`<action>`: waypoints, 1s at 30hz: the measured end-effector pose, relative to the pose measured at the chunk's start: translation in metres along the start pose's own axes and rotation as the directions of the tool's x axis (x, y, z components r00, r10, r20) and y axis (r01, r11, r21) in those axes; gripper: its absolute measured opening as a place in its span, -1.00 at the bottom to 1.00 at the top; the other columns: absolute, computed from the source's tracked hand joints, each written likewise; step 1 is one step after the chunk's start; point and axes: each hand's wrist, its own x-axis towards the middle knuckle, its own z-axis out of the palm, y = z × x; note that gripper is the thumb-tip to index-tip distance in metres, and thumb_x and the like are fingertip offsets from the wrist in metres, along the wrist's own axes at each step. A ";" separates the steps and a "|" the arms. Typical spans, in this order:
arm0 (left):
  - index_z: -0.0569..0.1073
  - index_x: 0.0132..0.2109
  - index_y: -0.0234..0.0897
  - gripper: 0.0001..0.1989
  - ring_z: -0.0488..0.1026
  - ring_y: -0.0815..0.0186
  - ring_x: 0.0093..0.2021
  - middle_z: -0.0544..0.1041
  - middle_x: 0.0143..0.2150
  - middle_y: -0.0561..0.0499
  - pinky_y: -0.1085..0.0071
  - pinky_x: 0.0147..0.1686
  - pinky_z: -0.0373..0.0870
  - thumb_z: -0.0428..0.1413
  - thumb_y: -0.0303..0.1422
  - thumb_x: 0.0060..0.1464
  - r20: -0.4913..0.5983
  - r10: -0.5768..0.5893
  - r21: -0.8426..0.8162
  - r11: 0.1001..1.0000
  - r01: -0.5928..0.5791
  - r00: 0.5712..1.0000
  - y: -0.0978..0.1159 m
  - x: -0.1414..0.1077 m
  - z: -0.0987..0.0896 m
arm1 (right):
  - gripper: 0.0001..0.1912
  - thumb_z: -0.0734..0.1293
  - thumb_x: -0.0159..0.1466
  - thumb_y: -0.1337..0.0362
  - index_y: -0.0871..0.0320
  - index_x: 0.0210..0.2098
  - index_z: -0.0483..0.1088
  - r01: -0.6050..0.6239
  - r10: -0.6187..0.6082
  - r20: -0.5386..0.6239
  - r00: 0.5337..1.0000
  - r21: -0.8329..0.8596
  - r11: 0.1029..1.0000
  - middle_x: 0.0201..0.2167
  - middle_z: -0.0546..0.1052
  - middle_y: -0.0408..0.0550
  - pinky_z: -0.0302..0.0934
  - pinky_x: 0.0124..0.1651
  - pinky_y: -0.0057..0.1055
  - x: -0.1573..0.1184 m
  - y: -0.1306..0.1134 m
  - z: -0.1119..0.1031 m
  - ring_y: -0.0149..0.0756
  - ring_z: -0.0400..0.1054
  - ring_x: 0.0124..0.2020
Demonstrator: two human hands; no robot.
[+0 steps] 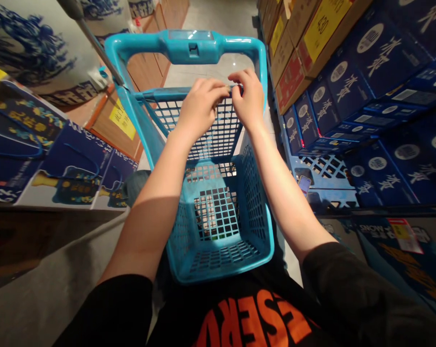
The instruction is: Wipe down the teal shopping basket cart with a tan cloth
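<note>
Near edge: black T-shirt (254,313), orange letters (256,320) seen inverted, "ESERV" legible. Blue plastic shopping basket (256,193) held out ahead. At its far rim, left hand (199,108) and right hand (248,99) both closed, pinching a small pale item (227,88), too small to identify. Beyond, basket's handle (192,46); far right, blue cartons (348,96) with white round seals, yellow tag (324,24) reading 430

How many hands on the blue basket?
2. The left hand and the right hand are both at the far top rim of the blue plastic basket, close together. No other hands show, though cartons and displays block much of the view.
</note>
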 end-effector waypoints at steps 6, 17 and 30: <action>0.61 0.08 0.04 -0.62 0.28 -0.06 0.40 0.53 0.27 0.02 -0.10 0.43 0.29 0.07 -0.42 0.23 -0.173 -0.196 0.030 0.979 0.204 0.965 -0.019 -0.005 -0.021 | -0.76 0.19 0.53 0.17 0.05 -0.01 0.47 0.014 -0.012 -0.015 1.000 0.070 0.997 0.00 0.53 0.00 0.42 0.31 -0.08 -0.002 0.007 0.002 -0.04 0.48 0.18; 0.60 0.08 -0.19 -0.56 0.37 0.05 0.29 0.55 0.22 -0.06 0.03 0.39 0.34 -0.03 -0.63 0.26 -0.078 0.032 0.106 0.994 -0.024 0.996 -0.019 -0.006 -0.013 | -0.77 0.19 0.45 0.36 0.09 -0.08 0.48 -0.046 0.050 -0.031 0.998 0.111 0.993 -0.06 0.54 0.05 0.35 0.37 0.08 -0.012 -0.015 -0.002 -0.05 0.45 0.14; 0.64 0.06 -0.16 -0.49 0.43 0.05 0.26 0.58 0.16 -0.05 0.02 0.38 0.37 -0.02 -0.67 0.17 -0.109 0.026 0.065 0.998 -0.019 0.994 -0.029 -0.007 -0.018 | -0.73 0.21 0.32 0.43 0.07 -0.18 0.53 -0.015 0.023 -0.125 0.992 0.067 0.998 -0.17 0.56 0.00 0.45 0.17 -0.13 -0.015 -0.023 -0.005 -0.12 0.49 -0.04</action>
